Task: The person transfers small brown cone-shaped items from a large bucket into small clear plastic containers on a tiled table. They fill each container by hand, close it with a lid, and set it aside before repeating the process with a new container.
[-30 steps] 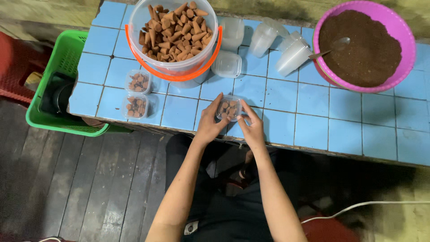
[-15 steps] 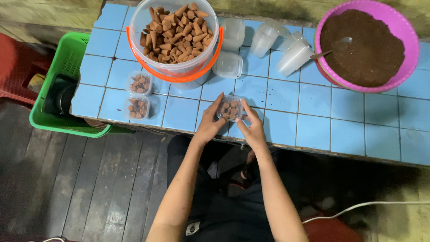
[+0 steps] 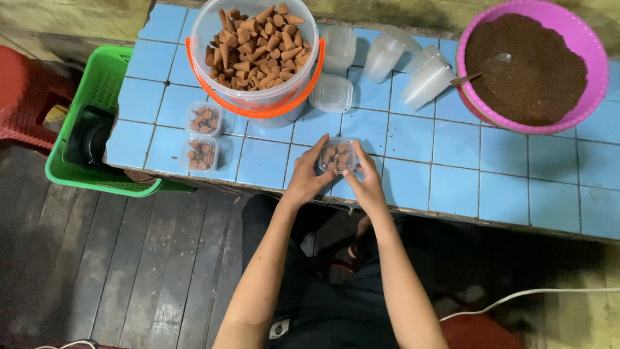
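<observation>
A small clear plastic box holding several brown cones sits on the blue tiled table near its front edge. My left hand grips the box's left side and my right hand grips its right side, fingers on its lid. Behind it stands a clear bucket with an orange rim, full of the same brown cones. Two closed clear boxes of cones lie to the left.
A pink basin of dark brown powder with a spoon stands at the back right. Empty clear boxes and stacked lids lie behind the bucket. A green basket hangs off the table's left end, beside a red stool.
Both hands stay pressed on the small box at the same spot. The fingers shift only slightly on its lid.
</observation>
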